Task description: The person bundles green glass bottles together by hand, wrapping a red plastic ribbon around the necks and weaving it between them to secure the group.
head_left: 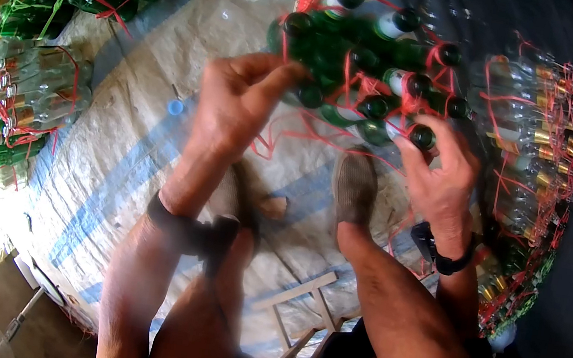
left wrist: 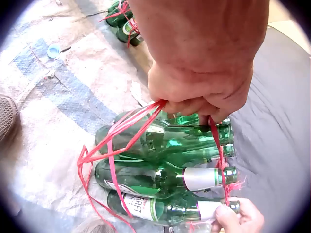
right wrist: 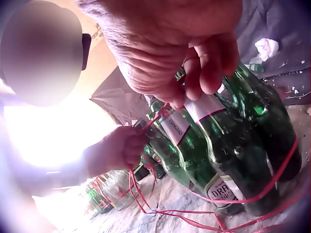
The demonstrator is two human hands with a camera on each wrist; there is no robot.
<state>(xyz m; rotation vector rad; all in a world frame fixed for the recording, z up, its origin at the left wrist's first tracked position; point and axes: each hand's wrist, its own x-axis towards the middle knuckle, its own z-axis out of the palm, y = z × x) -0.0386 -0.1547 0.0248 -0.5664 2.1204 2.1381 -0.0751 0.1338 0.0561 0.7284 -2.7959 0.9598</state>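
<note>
String (left wrist: 132,126) clenched in left hand (left wrist: 204,68) fingers (left wrist: 192,103), right hand (left wrist: 240,218) pinching bottle neck (left wrist: 214,208)

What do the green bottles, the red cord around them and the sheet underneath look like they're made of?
The green bottles look like glass: glossy, see-through, with sharp highlights. The red cord is likely plastic twine: thin, flat, slightly shiny. The sheet is probably woven plastic sacking: matt, with a faint weave and blue stripes.

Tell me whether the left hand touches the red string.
Touching. Left wrist view: the left hand grips the red string in its curled fingers.
</note>
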